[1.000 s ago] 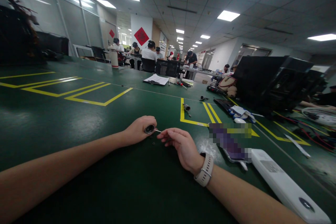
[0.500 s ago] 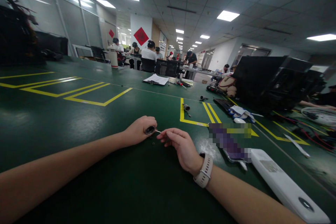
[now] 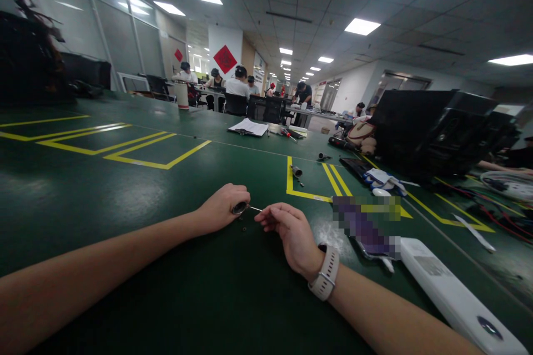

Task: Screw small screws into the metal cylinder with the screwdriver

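While the left hand gripped a metal cylinder, the right hand, at its four o'clock, pinched a thin rod. Two small parts lay at the cylinder's six o'clock.

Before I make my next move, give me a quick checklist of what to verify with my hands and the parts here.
1. Round metal part gripped in left hand: ok.
2. Thin metal rod held in right hand: ok.
3. Thin metal rod touching the round metal part: cannot tell; its far end is too small to make out.
4. Small loose pieces well away from the hands: not ok; they lie close to the left hand.
5. Second metal part within the yellow tape outline: ok.
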A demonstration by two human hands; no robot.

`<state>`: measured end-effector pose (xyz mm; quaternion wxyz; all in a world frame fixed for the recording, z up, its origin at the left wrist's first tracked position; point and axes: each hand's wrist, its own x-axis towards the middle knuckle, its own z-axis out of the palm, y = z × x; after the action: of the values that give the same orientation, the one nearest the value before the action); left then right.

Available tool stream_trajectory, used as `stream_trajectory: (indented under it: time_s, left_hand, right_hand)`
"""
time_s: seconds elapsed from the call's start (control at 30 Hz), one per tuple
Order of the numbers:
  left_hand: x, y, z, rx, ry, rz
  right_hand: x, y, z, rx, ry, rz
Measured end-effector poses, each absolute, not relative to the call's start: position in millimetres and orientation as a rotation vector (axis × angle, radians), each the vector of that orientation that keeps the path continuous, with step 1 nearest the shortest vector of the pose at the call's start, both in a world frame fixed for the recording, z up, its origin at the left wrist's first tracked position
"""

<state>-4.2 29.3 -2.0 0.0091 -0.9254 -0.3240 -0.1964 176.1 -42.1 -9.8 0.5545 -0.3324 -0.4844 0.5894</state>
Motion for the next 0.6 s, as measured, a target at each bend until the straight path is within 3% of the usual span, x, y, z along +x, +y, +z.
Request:
stream_trajectory:
  time_s: [0.6]
  left_hand:
    - [-4.9,28.4,-2.3,-2.922,-0.900,-0.611]
  right_hand:
    - [177.5,-40.2,-11.8,-0.796,-1.188,1.423]
